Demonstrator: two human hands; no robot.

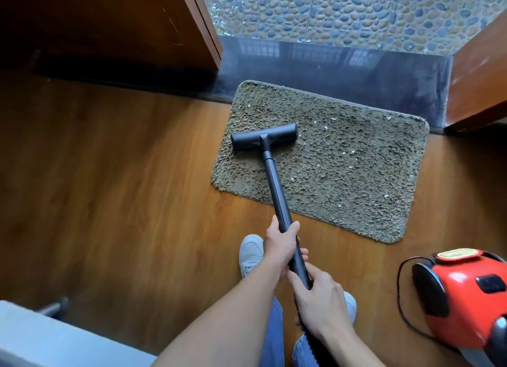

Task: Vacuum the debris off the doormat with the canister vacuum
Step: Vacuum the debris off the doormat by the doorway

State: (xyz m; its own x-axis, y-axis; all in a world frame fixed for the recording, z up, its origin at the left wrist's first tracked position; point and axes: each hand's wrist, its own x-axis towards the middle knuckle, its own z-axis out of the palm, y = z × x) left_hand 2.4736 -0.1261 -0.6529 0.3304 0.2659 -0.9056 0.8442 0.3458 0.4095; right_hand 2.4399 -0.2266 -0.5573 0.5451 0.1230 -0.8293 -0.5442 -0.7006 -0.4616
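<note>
A shaggy olive-brown doormat (pixel 343 172) lies on the wooden floor by the doorway, sprinkled with small white bits of debris (pixel 352 152). The black floor nozzle (pixel 264 140) rests on the mat's left part. Its black wand (pixel 275 188) slants back toward me. My left hand (pixel 281 244) grips the wand higher up. My right hand (pixel 319 302) grips its lower end, where the ribbed hose begins. The red and black canister vacuum (pixel 463 298) stands on the floor at the right.
A dark stone threshold (pixel 343 70) runs behind the mat, with pebble paving beyond. Wooden door panels (pixel 109 24) flank the opening on both sides. The canister's black cord (pixel 400 298) loops on the floor. My shoes and jeans are below the hands. A pale grey surface (pixel 41 336) fills the bottom left.
</note>
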